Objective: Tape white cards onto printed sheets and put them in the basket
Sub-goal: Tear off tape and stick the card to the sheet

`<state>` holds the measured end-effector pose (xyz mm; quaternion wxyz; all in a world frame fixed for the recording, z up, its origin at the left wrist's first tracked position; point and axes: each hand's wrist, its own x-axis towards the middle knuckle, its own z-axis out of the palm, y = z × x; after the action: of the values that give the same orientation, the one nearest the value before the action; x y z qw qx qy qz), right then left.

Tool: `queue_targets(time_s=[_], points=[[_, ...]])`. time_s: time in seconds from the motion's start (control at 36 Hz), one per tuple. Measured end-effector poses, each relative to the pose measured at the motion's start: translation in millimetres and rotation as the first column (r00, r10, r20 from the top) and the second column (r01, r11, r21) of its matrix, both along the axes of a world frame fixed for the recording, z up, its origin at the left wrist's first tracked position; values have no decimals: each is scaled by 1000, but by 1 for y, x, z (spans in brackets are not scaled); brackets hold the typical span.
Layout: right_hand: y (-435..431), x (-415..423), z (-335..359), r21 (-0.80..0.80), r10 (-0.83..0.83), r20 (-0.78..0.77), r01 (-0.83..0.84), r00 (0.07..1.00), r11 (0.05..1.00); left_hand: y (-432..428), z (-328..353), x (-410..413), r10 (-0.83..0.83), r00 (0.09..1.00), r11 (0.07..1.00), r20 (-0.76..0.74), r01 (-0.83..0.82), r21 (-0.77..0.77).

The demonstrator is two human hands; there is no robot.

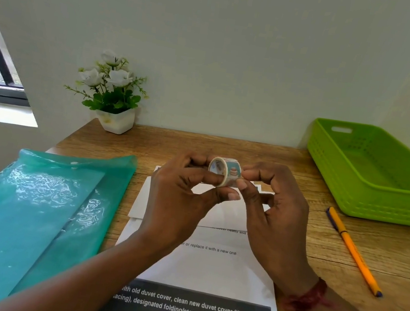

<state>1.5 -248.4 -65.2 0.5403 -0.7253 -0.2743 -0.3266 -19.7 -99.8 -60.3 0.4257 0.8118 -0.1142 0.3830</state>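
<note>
Teal plastic folder point(31, 209) flat at desk's left edge. Potted white flowers point(113, 93) behind, against wall. Left hand point(179, 196): fingers curled, pinching patterned tape roll point(225, 171), held above white card point(224, 216). Right hand point(275, 213): thumb and forefinger pinch roll's right rim. Card lies on upper part of printed sheet point(208, 267), desk centre. Orange pen point(352, 249) right of sheet. Green basket point(377, 202) far right, near wall.

Left of printed sheet point(208, 270): teal folder point(31, 209), just beside
Right of printed sheet: orange pen point(352, 249) on desk point(327, 253); green basket point(377, 205) beyond, top open
Behind printed sheet: bare desk; flower pot point(116, 120) far left
Above printed sheet: left hand point(178, 199), right hand point(276, 219) grip tape roll point(224, 171)
</note>
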Motion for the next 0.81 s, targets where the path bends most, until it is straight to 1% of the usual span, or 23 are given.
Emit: queue_targets(time_s=[0.14,0.25,0.36,0.47,0.58,0.67,0.81], points=[[-1,0,0,-5,-10,16,10,1000,1000,0,-1,0,15,1000,1000,-9,-15,2],[-1,0,1,2,18,-47,-18,999,1000,0,0,-1,29,1000,999,-7,-29,14],[1,2,-3,-47,9,-73,-12,997,999,0,-2,0,38,999,999,-14,-38,21],[3,4,-6,-95,32,-113,-43,993,995,0,-3,1,42,999,998,-9,-42,48],[3,5,-8,-119,55,-108,-68,993,991,-1,-5,1,39,999,999,-29,-39,3],[3,5,-9,-130,69,-109,-83,992,988,-2,-5,1,67,997,997,-33,-66,30],[2,6,-11,-145,96,-114,-112,989,983,-2,-4,2,60,997,998,-37,-59,27]])
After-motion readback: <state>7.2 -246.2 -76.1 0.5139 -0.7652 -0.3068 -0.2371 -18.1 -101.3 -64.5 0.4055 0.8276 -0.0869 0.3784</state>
